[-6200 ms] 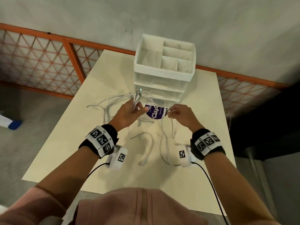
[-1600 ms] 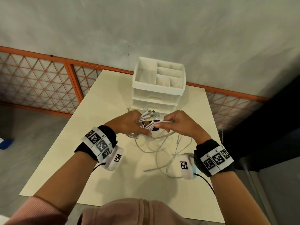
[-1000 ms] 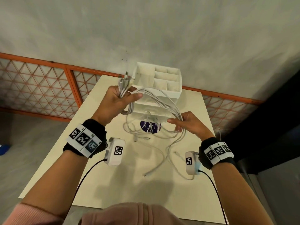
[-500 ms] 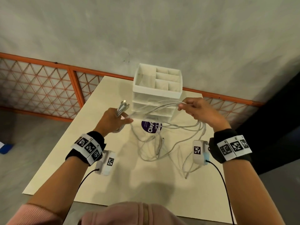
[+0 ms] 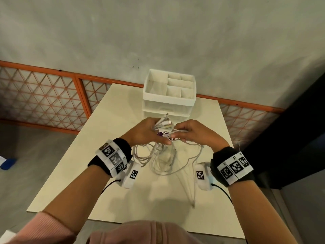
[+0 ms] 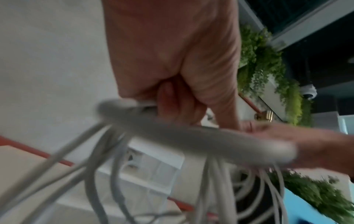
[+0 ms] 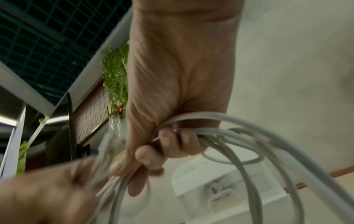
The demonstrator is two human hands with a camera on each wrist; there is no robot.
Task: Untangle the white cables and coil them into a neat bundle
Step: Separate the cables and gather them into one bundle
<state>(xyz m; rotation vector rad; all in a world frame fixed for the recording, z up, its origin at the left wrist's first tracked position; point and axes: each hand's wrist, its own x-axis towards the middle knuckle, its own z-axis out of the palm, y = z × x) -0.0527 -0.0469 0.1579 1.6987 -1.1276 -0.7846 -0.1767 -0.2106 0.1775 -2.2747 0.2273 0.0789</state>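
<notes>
Several white cables hang in loops from both hands above the middle of the cream table. My left hand grips the gathered plug ends, which stick up past its fingers toward the organiser. My right hand meets it from the right, fingers curled round a bunch of cable strands. In the left wrist view the cables run blurred across the left hand's curled fingers. A loose cable end trails toward the table's near edge. A purple sticker shows between the hands.
A white compartment organiser with drawers stands at the table's far edge, just behind the hands. An orange lattice railing runs behind the table along a grey wall. A dark panel lies to the right.
Half a second ago the hands were apart with cables stretched between them; the right hand has swung back to the left hand, and the loops now hang lower between them.
</notes>
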